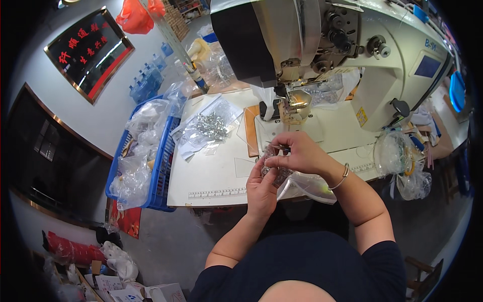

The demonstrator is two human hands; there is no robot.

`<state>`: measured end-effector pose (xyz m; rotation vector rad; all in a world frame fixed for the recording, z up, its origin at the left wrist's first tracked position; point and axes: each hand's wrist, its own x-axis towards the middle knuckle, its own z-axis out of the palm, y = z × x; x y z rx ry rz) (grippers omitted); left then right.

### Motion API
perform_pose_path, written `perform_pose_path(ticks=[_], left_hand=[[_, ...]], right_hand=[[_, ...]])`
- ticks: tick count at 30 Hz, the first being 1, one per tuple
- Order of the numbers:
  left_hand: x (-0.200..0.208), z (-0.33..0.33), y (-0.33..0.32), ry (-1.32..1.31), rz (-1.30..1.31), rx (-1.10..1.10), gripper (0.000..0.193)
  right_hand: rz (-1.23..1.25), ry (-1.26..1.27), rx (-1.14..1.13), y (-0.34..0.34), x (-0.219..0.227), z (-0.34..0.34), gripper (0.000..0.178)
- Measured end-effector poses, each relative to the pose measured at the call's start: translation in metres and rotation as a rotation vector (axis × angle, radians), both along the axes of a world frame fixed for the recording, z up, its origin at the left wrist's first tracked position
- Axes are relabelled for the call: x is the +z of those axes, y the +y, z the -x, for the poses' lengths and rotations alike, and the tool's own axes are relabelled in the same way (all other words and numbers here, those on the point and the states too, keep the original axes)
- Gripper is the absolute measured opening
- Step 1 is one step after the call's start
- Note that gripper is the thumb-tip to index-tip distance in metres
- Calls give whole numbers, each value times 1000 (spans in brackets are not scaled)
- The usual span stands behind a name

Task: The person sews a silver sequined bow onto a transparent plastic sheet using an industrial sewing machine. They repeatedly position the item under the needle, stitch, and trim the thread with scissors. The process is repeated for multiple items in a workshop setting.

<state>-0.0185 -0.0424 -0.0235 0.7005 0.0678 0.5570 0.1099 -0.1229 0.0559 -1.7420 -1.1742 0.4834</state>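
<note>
My left hand [262, 192] is closed on a crumpled piece of clear plastic [282, 176] at the front edge of the white sewing table [216, 176]. Close above it, my right hand [303, 155] is closed too, its thumb and fingers bent over the same piece. A small dark, pointed thing [283, 148] sticks out between the right fingers; its kind is hard to make out. Just beyond my hands stands the needle area of a large sewing machine [380, 60]. Below the right wrist a clear sheet with a white edge [311, 185] hangs over the table edge.
On the table's left, small silvery pieces [212, 126] lie heaped on plastic bags and papers. A blue basket [163, 166] filled with clear bags stands beside the table. Plastic bags [413, 182] hang at the right edge. Boxes and bundles [110, 282] crowd the lower left floor.
</note>
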Motion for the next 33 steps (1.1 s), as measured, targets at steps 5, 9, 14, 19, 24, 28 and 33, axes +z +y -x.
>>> perform_pose_path(ticks=[5, 9, 14, 19, 24, 28, 33], left_hand=[[4, -5, 4, 8, -11, -26, 29], [5, -3, 6, 114, 34, -44, 24], [8, -1, 8, 60, 15, 22, 18], [14, 5, 22, 95, -221, 161, 17], [39, 12, 27, 34, -1079, 543, 22], [59, 14, 48, -376, -1784, 926, 27], [76, 21, 56, -610, -2058, 856, 26]], right_hand=[[-137, 35, -83, 3, -8, 4, 20], [-139, 91, -163, 0, 0, 10, 17], [-153, 105, -199, -3, 0, 13, 17], [-181, -35, -473, -31, -45, -34, 30], [178, -540, -734, -79, -115, -75, 34], [2, -663, -641, -81, -94, -40, 41], [-41, 302, 68, -74, -51, 36, 64]])
